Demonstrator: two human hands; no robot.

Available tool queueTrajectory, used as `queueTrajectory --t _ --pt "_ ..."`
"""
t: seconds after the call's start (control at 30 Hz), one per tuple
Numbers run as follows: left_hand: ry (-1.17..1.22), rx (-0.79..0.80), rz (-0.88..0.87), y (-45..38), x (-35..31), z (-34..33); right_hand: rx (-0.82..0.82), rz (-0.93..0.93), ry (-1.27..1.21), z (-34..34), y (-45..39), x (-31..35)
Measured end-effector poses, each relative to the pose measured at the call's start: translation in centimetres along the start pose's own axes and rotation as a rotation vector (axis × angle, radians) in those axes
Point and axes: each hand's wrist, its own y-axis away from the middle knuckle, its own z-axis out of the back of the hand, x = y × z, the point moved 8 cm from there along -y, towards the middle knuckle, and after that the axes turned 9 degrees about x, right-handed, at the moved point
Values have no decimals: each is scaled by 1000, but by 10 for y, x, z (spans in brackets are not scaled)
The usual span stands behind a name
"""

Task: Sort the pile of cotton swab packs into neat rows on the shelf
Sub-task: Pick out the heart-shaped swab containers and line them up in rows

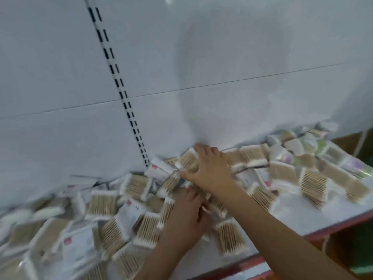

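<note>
Dozens of cotton swab packs (105, 205) lie scattered in a loose pile across the white shelf (314, 215), overlapping at every angle — no tidy row shows anywhere. The whole view is motion-blurred, so print on the packs cannot be read. Most packs are clear wrappers showing tan wooden sticks with white cotton tips; some lie label-side up, white with a small red mark. Toward the far right end sit a few packs with green and purple labels (343, 164).

The right hand (210, 166) reaches across the middle of the pile toward the back panel (222, 57), fingers spread and laid flat over a pack of wooden-stick swabs (187, 160), pressing on it rather than curling around it. The left hand (185, 213) sits nearer, just below the right wrist, fingers bent down into the packs; whether it actually grasps one I cannot tell, since the blur and the right forearm hide the fingertips.

The shelf has a red front edge (323, 234) running along the lower right. Behind the pile rises the pale panel, crossed by a thin horizontal seam, with a slotted upright strip (121, 91) running down to the shelf — its foot meets the pile left of the right hand.
</note>
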Motion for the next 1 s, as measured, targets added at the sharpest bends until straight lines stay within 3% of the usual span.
queueTrajectory --t 0.13,0.27,0.37,0.47,0.63,0.73,0.87,0.93,1.0 --pt "101 -121 99 6 -2 14 -93 83 25 -8 -8 1" --pt "112 -561 176 11 -14 46 -209 153 -259 18 3 -17" --pt "476 -716 296 3 -20 50 -130 246 -559 40 20 -33" --pt "795 -626 346 -15 -29 41 -57 362 -655 53 40 -52" --pt "827 -205 332 -55 -68 5 126 469 -651 61 73 -97" --pt "793 -151 301 -72 -85 -18 142 483 -422 60 88 -128" --pt "995 -225 337 -83 -97 -41 -290 240 -325 103 84 -222" --pt "1041 -238 331 -86 -101 -53 -280 39 -240 112 69 -278" --pt "1054 -245 347 -89 -103 -64 -111 -110 -198 106 56 -316"
